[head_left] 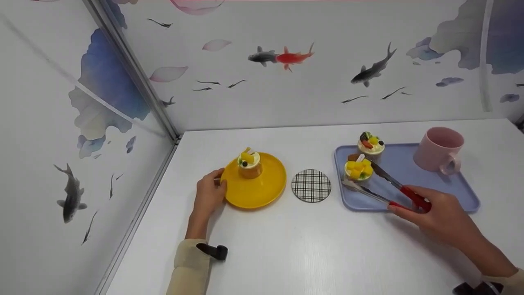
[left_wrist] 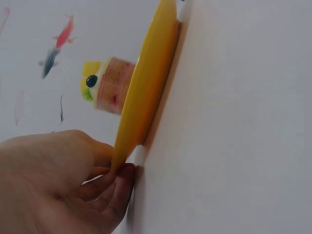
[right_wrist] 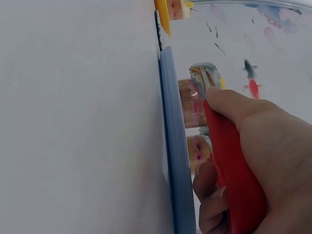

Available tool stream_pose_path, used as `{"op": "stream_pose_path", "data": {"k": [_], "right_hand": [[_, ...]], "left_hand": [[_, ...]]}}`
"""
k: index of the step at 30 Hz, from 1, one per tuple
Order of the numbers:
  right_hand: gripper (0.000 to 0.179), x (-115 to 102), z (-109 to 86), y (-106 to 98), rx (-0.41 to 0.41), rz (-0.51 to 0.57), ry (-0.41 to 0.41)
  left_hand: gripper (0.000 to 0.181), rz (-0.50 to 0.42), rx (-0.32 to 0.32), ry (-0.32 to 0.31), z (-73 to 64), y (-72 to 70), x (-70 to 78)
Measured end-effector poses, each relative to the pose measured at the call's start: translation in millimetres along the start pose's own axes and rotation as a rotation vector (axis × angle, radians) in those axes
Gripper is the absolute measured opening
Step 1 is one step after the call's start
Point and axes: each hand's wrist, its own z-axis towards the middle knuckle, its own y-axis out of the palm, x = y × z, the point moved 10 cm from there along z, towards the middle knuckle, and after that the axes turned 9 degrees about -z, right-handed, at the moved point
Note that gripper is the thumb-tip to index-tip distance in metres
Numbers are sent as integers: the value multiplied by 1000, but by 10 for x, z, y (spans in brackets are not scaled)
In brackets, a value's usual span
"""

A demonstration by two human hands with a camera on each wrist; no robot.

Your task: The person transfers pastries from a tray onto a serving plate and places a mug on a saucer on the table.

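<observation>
My left hand (head_left: pixel 210 195) pinches the left rim of a yellow plate (head_left: pixel 260 196); the left wrist view shows thumb above and fingers beneath. A small fruit-topped cake cup (left_wrist: pixel 114 87) stands upright on that plate. In my right hand (head_left: pixel 444 215) I hold metal tongs with red handles (head_left: pixel 416 198). Their spread tips are on either side of a cake cup (head_left: pixel 358 169) topped with yellow fruit, at the left end of a blue tray (head_left: pixel 442 192). Whether the tips touch the cup I cannot tell. Just behind it stands another cake cup (head_left: pixel 371 145).
A pink mug (head_left: pixel 436 149) stands on the tray's right back part. Between plate and tray lies a round checked coaster (head_left: pixel 311 186) on the white table (head_left: pixel 286 246). Printed panels (head_left: pixel 286 98) rise along the back and left edges.
</observation>
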Motion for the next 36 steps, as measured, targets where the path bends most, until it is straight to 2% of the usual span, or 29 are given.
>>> {"op": "stream_pose_path", "data": {"k": [11, 20, 29, 36], "right_hand": [[82, 19, 19, 45, -54, -11, 9], [88, 45, 20, 128, -117, -24, 65], [79, 22, 26, 98, -98, 8, 42], [74, -3, 24, 121, -106, -9, 29]], "left_hand": [[48, 6, 5, 3, 15, 4, 21], [48, -1, 2, 2, 16, 3, 17], [47, 1, 8, 3, 22, 0, 16], [48, 8, 13, 8, 18, -5, -2]]}}
